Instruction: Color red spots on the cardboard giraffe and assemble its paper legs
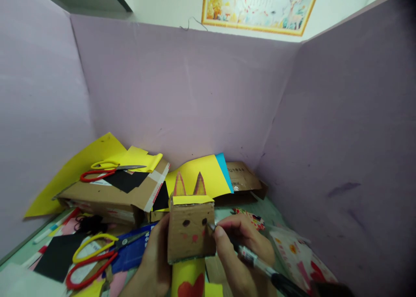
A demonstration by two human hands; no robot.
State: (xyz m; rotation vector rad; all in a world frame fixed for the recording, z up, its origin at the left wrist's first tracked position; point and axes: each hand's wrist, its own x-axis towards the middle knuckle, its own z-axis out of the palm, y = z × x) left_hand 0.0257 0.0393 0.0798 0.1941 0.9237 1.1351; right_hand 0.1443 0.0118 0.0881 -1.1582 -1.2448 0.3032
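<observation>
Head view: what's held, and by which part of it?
Left grip: cardboard box head, by its left side. Right grip: pen, near its tip.

Soft light pales the left purple panel, beyond the left grip; the right purple panel, beyond the right grip, is shadowed. Wide-angle distortion stretches edges; details look soft.

Framed picture above lilac panel. Red-and-yellow-handled scissors atop cardboard box at left; second scissors below, partly over blue packet, near black sheet. Yellow sheet overlapping blue sheet. Printed plastic bag on desk, right.
</observation>
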